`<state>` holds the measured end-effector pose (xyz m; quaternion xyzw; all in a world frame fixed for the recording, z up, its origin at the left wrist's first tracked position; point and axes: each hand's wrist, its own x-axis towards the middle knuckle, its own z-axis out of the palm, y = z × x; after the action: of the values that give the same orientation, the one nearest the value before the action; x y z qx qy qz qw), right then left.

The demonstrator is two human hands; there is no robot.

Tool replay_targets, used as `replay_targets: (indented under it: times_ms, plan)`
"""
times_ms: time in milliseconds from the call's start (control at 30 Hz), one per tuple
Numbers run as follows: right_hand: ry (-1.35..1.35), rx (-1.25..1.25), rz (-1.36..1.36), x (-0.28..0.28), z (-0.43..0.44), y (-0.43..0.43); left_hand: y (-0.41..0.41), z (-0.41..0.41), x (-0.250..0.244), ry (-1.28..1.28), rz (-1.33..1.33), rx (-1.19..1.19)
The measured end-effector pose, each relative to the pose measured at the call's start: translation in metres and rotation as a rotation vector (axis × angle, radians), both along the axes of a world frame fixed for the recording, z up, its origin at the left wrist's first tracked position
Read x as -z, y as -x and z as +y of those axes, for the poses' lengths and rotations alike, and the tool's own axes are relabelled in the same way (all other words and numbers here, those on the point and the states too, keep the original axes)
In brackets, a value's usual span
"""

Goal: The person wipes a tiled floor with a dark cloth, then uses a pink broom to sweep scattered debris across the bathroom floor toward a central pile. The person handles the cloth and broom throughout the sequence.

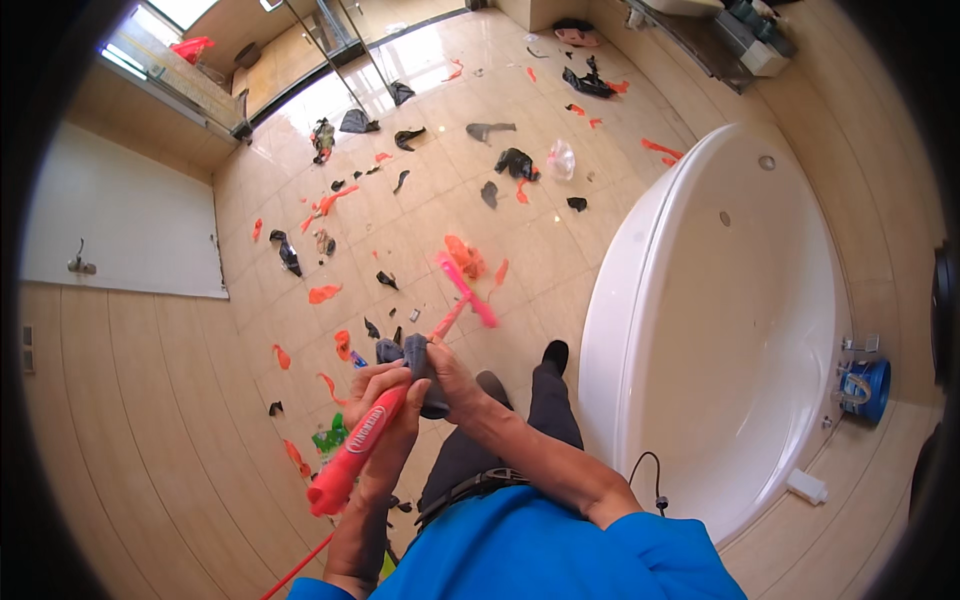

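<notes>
A red-pink pole tool (364, 435) runs slantwise in front of me, its thick printed handle end towards me and a pink crosspiece (469, 289) at the far end, over the floor. My left hand (386, 386) grips it near the thick handle. A dark grey cloth (420, 367) is bunched between my hands. Farther along, my right hand (450, 371) is closed on the cloth where the thin shaft comes out. Beside the crosspiece lies a crumpled orange plastic piece (465, 255).
Black and orange plastic scraps (517, 161) are scattered over the tiled floor (435, 210). A white bathtub (645, 315) stands at right, with a blue bucket (866, 390) beyond it. A green packet (330, 439) lies left of my legs. Glass panels (334, 56) stand at the far left.
</notes>
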<state>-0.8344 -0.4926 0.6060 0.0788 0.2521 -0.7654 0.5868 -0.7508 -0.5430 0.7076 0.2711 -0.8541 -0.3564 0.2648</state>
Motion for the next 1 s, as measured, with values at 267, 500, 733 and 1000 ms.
replay_targets:
  times_ms: [267,500,733,1000]
  plan:
    - [-0.113,-0.094,0.103,0.06,-0.019,0.056,0.042,-0.007,0.058,-0.339,0.035,-0.291]
    - [0.079,-0.238,-0.235,0.055,-0.056,0.05,0.05,-0.023,0.039,-0.416,-0.044,-0.543]
    - [0.383,-0.313,-0.527,0.026,-0.043,0.094,0.125,-0.002,0.004,0.087,-0.282,-0.264]
    - [0.177,-0.205,-0.204,-0.009,-0.009,0.173,0.19,0.015,-0.026,0.195,-0.21,-0.128]
